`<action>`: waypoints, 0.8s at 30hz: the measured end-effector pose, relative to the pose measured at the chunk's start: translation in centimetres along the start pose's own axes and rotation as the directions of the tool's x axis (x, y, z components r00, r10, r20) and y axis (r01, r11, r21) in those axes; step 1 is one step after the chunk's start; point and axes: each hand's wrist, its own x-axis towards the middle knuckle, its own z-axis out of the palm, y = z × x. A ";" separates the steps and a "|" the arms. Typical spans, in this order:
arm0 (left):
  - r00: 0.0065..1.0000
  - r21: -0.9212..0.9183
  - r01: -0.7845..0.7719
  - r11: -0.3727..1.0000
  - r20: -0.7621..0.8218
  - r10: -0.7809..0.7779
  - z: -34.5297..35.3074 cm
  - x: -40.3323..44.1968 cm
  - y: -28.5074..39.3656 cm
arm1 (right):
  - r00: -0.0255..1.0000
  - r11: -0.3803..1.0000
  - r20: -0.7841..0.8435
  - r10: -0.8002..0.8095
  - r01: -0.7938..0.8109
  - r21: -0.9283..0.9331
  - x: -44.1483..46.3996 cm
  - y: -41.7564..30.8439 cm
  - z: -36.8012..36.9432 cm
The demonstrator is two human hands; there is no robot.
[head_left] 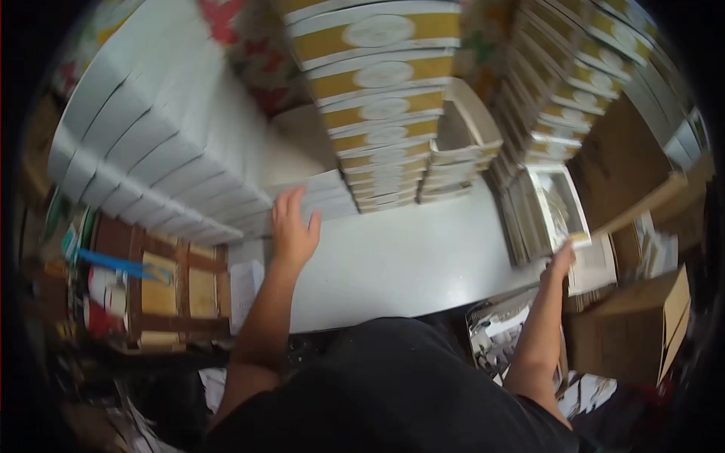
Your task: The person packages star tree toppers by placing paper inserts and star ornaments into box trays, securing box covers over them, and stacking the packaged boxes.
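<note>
My left hand point(295, 235) has its fingers apart and holds nothing. It is over the left part of the white table point(385, 264), at the front of a low stack of white boxes point(325, 198). On the right, my right hand point(559, 262) is closed at the near edge of a white box with a clear window point(559, 202). Something pale shows through that window. The fingertips are partly blurred, and the box's near corner lies at them.
Tall stacks of white boxes point(151, 143) stand at the left, gold-banded boxes point(385, 106) at the back centre and more point(574, 98) at the back right. An open cardboard box point(619, 332) sits at the right. A brown wooden frame point(181, 287) is at the left.
</note>
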 end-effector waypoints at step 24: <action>0.636 -0.307 0.719 0.623 0.651 -0.414 1.9 -16.9 -3.3 | 0.076 0.901 0.900 0.429 0.030 -0.432 -32.3 14.5 10.4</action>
